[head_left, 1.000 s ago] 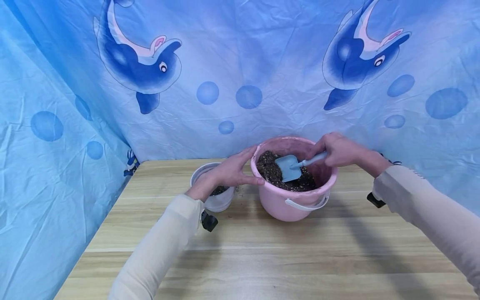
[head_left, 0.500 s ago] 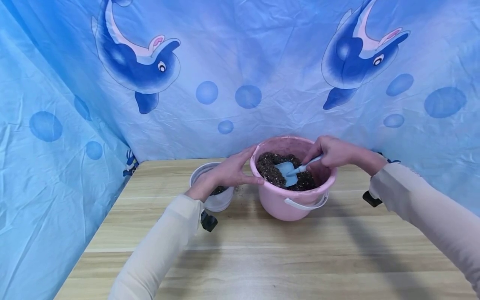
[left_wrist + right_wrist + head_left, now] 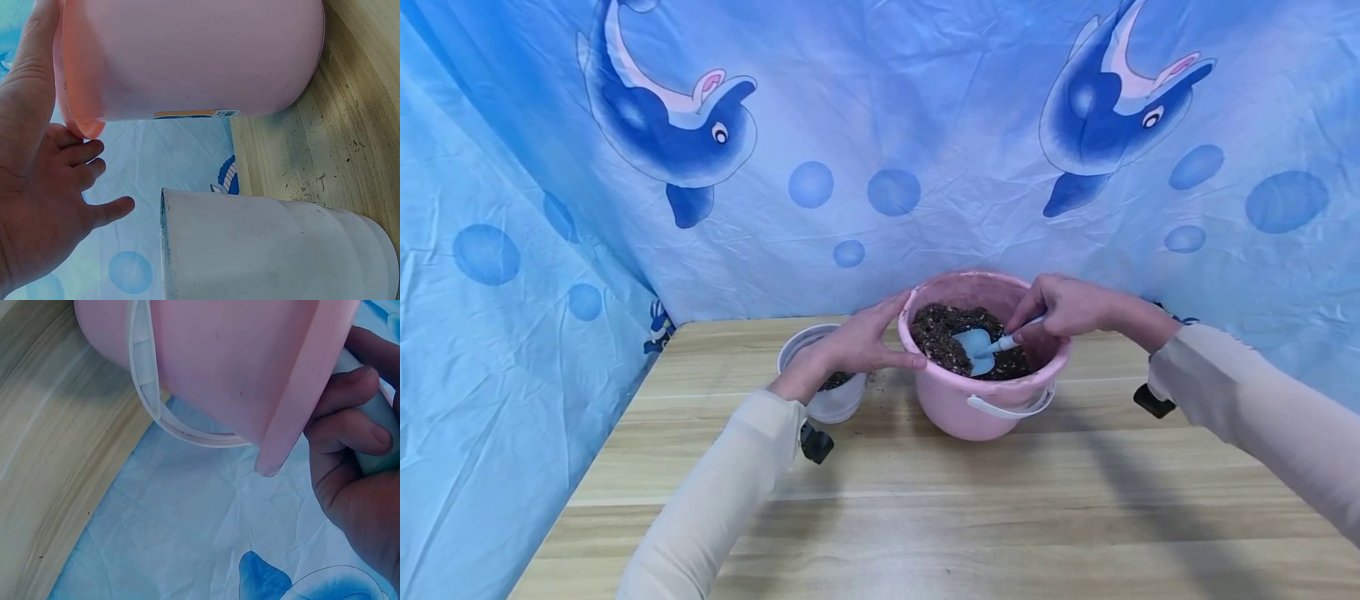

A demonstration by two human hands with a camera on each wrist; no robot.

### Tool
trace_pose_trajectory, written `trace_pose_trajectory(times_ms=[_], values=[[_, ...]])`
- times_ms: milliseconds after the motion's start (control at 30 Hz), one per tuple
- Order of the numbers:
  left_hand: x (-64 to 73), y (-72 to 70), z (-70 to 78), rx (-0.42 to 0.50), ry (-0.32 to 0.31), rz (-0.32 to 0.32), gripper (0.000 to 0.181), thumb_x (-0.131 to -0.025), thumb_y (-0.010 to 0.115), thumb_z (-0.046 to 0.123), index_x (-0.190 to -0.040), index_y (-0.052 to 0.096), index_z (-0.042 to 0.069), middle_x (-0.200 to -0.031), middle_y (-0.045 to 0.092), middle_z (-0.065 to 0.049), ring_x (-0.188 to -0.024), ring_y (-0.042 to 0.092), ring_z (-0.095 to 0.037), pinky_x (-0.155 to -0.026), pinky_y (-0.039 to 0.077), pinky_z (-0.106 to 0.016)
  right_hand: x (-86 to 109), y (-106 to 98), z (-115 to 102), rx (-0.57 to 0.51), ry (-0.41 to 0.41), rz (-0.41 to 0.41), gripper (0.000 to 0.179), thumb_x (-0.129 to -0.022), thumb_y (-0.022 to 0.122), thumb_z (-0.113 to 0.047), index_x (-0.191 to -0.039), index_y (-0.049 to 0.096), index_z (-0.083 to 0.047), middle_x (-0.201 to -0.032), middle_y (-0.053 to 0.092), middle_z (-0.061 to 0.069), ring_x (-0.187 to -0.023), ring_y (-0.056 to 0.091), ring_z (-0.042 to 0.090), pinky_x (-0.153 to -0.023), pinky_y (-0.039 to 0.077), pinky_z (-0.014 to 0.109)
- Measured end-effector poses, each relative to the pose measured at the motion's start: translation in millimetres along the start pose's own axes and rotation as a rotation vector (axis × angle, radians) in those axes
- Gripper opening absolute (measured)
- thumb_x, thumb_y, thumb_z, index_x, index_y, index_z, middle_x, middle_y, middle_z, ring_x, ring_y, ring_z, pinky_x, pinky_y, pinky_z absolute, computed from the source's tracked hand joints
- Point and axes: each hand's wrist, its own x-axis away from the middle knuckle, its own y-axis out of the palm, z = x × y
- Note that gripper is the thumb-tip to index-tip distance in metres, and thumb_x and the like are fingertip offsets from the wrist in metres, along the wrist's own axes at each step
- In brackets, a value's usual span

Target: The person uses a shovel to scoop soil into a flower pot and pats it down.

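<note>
A pink bucket [image 3: 966, 408] of dark soil [image 3: 942, 335] stands on the table. My left hand [image 3: 868, 337] holds its rim on the left side, thumb in front and fingers behind; in the left wrist view the little finger sticks out apart from the bucket. My right hand [image 3: 1063, 304] reaches over the right rim and grips the handle of a light blue hand trowel [image 3: 973, 348]. The trowel's blade lies tilted in the soil, its lower edge partly buried. Beneath my left wrist stands a white pot [image 3: 837, 404] with soil inside, partly hidden by the hand.
The bucket's white handle [image 3: 1011, 410] hangs down at the front right. Crumbs of soil [image 3: 306, 192] lie on the wooden table [image 3: 925, 517] between pot and bucket. A blue dolphin-print cloth [image 3: 880, 100] hangs close behind the table and along its left side.
My right hand has lowered the trowel, and its blade has gone from above the soil down into it, shifting slightly over the last half second. My left hand stays on the rim.
</note>
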Motion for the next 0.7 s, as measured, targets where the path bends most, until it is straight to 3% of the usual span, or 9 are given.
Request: trace_pose_trajectory(times_ms=[133, 300, 433, 600, 700], values=[[0.2, 0.8, -0.2, 0.01, -0.002, 0.001, 0.115, -0.071, 0.07, 0.068, -0.156, 0.004, 0.026, -0.161, 0.012, 0.001, -0.146, 0.017, -0.022, -0.115, 0.022, -0.047, 2.9, 0, -3, -0.036, 0.04, -0.026, 0.018, -0.085, 0.071, -0.01, -0.101, 0.076, -0.004, -0.095, 0.073, 0.007, -0.06, 0.055, 0.008, -0.048, 0.043, 0.022], [0.5, 0.9, -0.5, 0.018, -0.004, 0.007, 0.115, -0.072, 0.07, 0.067, -0.156, 0.005, 0.026, -0.161, 0.012, 0.001, -0.146, 0.017, -0.022, -0.115, 0.022, -0.046, 4.6, 1, -10, -0.078, 0.08, -0.085, 0.024, -0.086, 0.067, -0.008, -0.108, 0.072, 0.0, -0.098, 0.072, 0.01, -0.073, 0.065, 0.014, -0.063, 0.056, 0.03], [0.3, 1.4, -0.2, 0.025, -0.003, 0.012, 0.115, -0.072, 0.071, 0.067, -0.156, 0.005, 0.025, -0.161, 0.012, 0.002, -0.146, 0.017, -0.021, -0.116, 0.021, -0.045, 5.0, 1, -14, -0.112, 0.116, -0.154, 0.028, -0.088, 0.064, -0.008, -0.114, 0.067, 0.004, -0.098, 0.071, 0.011, -0.079, 0.068, 0.021, -0.07, 0.059, 0.036], [1.7, 1.2, 0.9, 0.044, -0.003, 0.011, 0.115, -0.071, 0.072, 0.066, -0.156, 0.006, 0.025, -0.161, 0.013, 0.002, -0.145, 0.019, -0.022, -0.115, 0.023, -0.046, 6.6, 1, -17, -0.156, 0.158, -0.209, 0.034, -0.09, 0.062, -0.01, -0.12, 0.061, 0.006, -0.098, 0.067, 0.01, -0.084, 0.068, 0.024, -0.071, 0.058, 0.032], [1.9, 0.7, 1.6, 0.05, 0.008, 0.013, 0.114, -0.071, 0.073, 0.065, -0.156, 0.007, 0.025, -0.161, 0.014, 0.002, -0.145, 0.02, -0.022, -0.115, 0.024, -0.047, 7.5, 1, -19, -0.148, 0.172, -0.225, 0.036, -0.091, 0.063, -0.012, -0.122, 0.059, 0.006, -0.093, 0.065, 0.009, -0.078, 0.065, 0.021, -0.067, 0.056, 0.028]])
